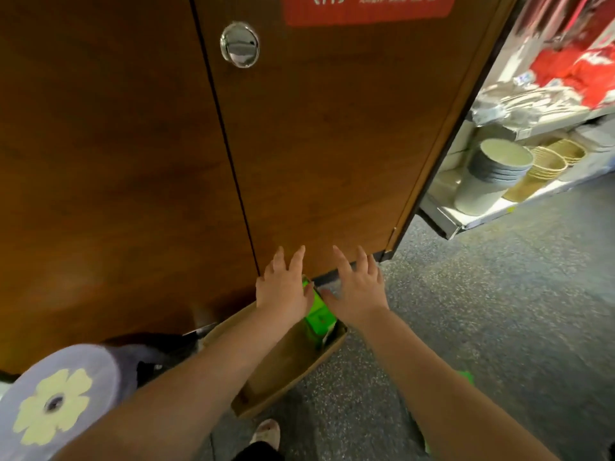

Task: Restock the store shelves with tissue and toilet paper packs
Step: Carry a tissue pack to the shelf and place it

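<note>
Cardboard box (293,364) sits on the speckled floor (482,311), lower centre of the frame, top open, tilted against the foot of the brown wooden door (316,144). Inside it, at the far upper-right end: one bright green pack (317,316), standing up above the box rim. A sliver of something white shows beside it in the box corner; can't tell what. The rest of the box interior looks like bare cardboard, partly hidden by the left forearm.

Left hand (283,287): over the upper end of the box, fingers (296,257) spread and straight, nothing gripped. Its thumb side overlaps the left edge of the green pack; contact can't be confirmed.

Right hand (357,287): just right of the pack, fingers splayed and straight, holding nothing. The thumb points toward the pack's top; can't tell if it touches.

Door fills the upper left and centre, with a round metal pull (239,44) near the top and a red sign (366,8) at the top edge.

Right side of the frame: a low shelf (442,217) carries a stack of grey-white paper cups (489,181), with stacks of tan cups (545,168) next to it. Red packaged goods (579,71) on the shelf above, blurred.
</note>
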